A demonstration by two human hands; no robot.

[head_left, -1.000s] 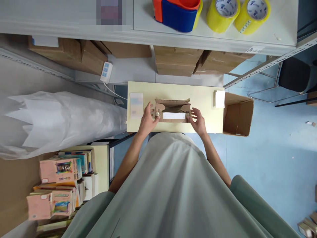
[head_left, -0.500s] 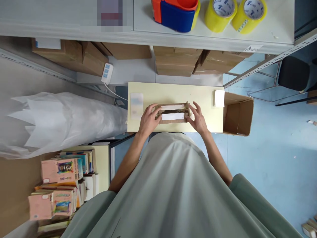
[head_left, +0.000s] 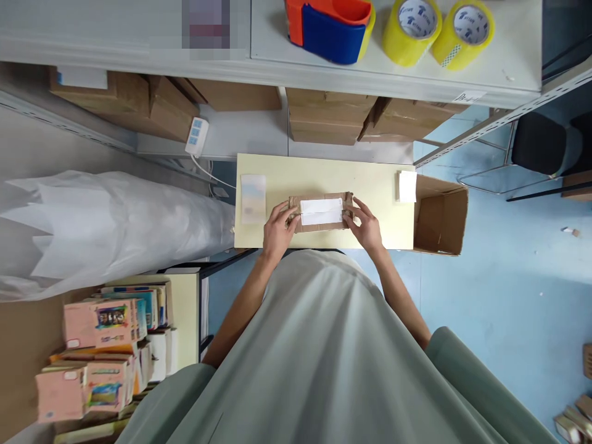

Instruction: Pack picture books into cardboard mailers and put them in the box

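A small cardboard box [head_left: 324, 227] lies on the pale yellow table [head_left: 379, 216] in front of me, long side across. Its two top flaps are down and meet along the middle, with a white label [head_left: 321, 211] spread over both. My left hand [head_left: 278, 231] grips the box's left end, fingers over the top edge and thumb at the near side. At the opposite end my right hand [head_left: 365, 228] holds on in the same manner, fingertips pressing near the corner. What lies inside the box is hidden.
An open carton [head_left: 439, 216] adjoins the table's right end. White slips [head_left: 407, 186] and a printed sheet [head_left: 253, 198] lie on the tabletop. Above, a shelf holds a tape dispenser [head_left: 330, 31] and yellow tape rolls [head_left: 411, 31]. Books [head_left: 111, 370] are stacked at lower left.
The box's two flaps, parted by a dark gap before, have come down together so that the label halves meet. Both hands stay at the box's ends.
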